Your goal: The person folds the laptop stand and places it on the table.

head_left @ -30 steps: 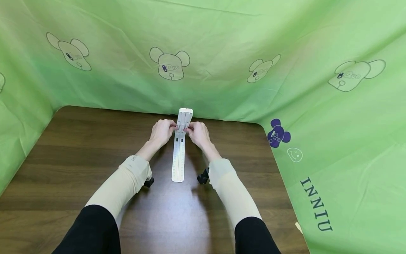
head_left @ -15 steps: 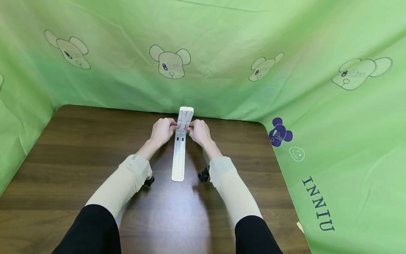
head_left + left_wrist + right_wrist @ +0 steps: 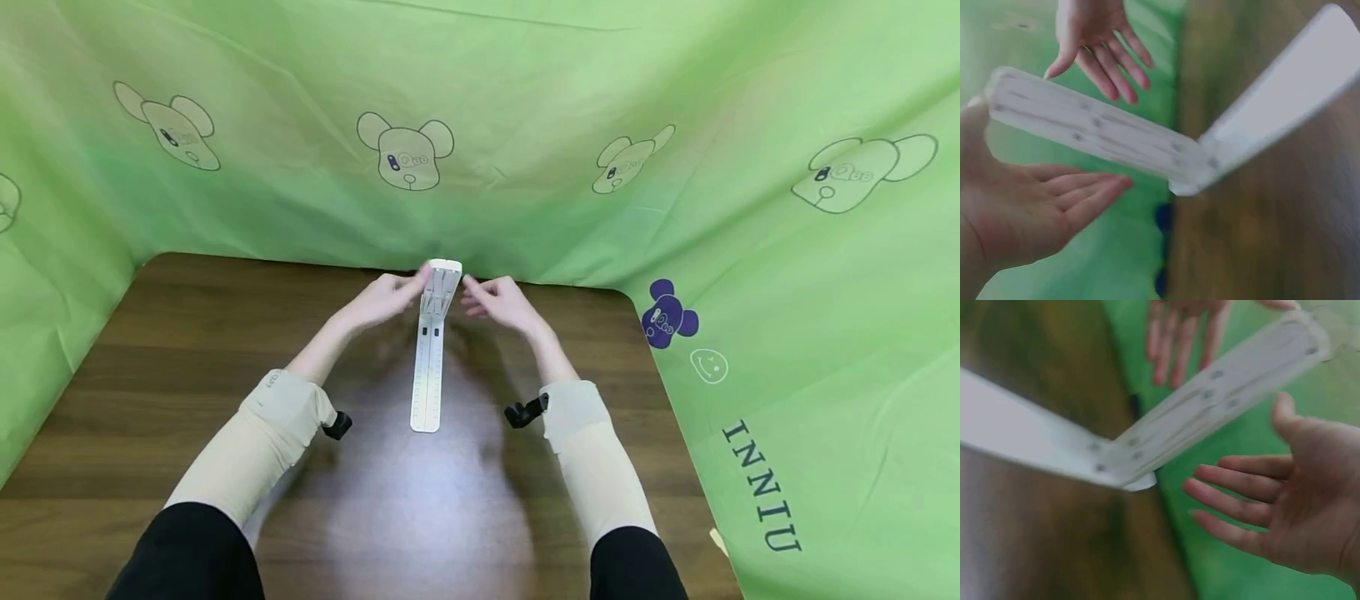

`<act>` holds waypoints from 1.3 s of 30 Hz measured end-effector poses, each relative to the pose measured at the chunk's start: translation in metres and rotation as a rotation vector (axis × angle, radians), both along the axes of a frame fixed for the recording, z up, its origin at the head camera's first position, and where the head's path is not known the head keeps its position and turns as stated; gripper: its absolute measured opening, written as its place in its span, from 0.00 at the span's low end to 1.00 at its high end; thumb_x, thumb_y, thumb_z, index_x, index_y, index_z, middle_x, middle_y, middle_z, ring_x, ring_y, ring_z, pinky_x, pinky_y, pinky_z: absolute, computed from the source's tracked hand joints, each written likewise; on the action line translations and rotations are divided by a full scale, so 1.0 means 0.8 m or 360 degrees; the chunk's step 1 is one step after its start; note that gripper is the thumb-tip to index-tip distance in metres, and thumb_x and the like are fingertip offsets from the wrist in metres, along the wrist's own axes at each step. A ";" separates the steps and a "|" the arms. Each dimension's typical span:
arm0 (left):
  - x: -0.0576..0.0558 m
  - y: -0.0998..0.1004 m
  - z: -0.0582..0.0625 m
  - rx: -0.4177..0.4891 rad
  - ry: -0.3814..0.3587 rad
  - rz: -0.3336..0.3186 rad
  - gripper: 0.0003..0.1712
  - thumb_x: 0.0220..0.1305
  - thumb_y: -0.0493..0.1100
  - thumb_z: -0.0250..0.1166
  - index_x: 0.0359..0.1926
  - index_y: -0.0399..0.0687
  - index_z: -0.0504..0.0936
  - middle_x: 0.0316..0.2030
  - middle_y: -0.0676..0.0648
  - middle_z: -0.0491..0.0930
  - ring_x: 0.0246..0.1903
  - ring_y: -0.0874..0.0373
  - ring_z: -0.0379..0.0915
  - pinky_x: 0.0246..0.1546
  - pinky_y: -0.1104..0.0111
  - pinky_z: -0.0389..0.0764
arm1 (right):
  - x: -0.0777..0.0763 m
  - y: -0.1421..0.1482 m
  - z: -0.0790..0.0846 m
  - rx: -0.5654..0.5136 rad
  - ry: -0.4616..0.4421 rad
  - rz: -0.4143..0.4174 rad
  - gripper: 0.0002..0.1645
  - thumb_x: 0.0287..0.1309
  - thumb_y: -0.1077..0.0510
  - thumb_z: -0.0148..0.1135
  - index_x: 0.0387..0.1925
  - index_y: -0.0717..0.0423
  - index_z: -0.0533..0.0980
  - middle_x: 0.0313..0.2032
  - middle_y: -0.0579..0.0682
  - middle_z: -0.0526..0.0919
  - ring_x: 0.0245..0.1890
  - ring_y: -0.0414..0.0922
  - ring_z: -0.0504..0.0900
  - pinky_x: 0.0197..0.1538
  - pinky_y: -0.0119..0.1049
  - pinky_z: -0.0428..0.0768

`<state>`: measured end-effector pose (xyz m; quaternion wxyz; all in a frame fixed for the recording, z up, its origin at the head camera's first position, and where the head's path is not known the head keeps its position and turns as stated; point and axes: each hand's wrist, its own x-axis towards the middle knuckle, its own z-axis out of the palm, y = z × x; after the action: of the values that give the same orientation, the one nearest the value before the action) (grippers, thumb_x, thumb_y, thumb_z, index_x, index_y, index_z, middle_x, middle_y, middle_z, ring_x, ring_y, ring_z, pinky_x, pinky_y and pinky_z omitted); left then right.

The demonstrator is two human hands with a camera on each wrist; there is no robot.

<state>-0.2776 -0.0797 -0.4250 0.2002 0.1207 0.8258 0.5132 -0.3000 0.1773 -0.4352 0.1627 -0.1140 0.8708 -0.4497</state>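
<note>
A white hinged two-part device stands near the table's far edge. Its long lower part lies flat, lined with small marks and bearing two dark slots near the hinge; the upper part is raised at an angle. On its left side is my left hand, fingers extended, the thumb tip at the raised part's top end; contact looks likely but is blurred. My right hand is on the other side with spread fingers. In the right wrist view, a gap separates the right hand from the device. Neither hand grips it.
A brown wood-grain table lies under the device. Green cloth printed with bear heads hangs behind and along both sides. A black wrist camera projects inward from the right cuff, another from the left.
Both hands have let go of the device near its hinge and moved apart, fingers opening. The left thumb has moved up to the raised end. The device keeps nearly the same pose.
</note>
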 end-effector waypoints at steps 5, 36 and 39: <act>0.000 0.006 0.031 0.0235 -0.0321 0.0024 0.61 0.79 0.81 0.36 0.84 0.31 0.59 0.83 0.30 0.62 0.83 0.36 0.63 0.86 0.49 0.65 | 0.007 -0.008 0.039 -0.0056 -0.0166 -0.0002 0.50 0.89 0.33 0.30 0.70 0.74 0.76 0.68 0.71 0.82 0.67 0.66 0.85 0.70 0.61 0.84; 0.009 0.011 0.024 0.0070 -0.0192 0.0069 0.51 0.81 0.76 0.42 0.74 0.37 0.79 0.74 0.34 0.78 0.78 0.40 0.71 0.83 0.48 0.69 | 0.029 -0.031 0.038 -0.0018 -0.0003 -0.0085 0.45 0.83 0.31 0.43 0.63 0.66 0.85 0.61 0.65 0.89 0.64 0.59 0.89 0.80 0.56 0.75; 0.012 0.010 0.021 0.0041 -0.0171 0.0082 0.51 0.80 0.77 0.42 0.70 0.38 0.83 0.71 0.37 0.81 0.76 0.44 0.73 0.82 0.50 0.70 | 0.035 -0.031 0.035 0.0029 0.0030 -0.0101 0.45 0.83 0.30 0.43 0.63 0.63 0.85 0.61 0.63 0.90 0.65 0.57 0.89 0.81 0.54 0.75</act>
<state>-0.2676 -0.0718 -0.4082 0.2294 0.0742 0.8100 0.5346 -0.2723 0.1526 -0.4075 0.1411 -0.0890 0.8796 -0.4455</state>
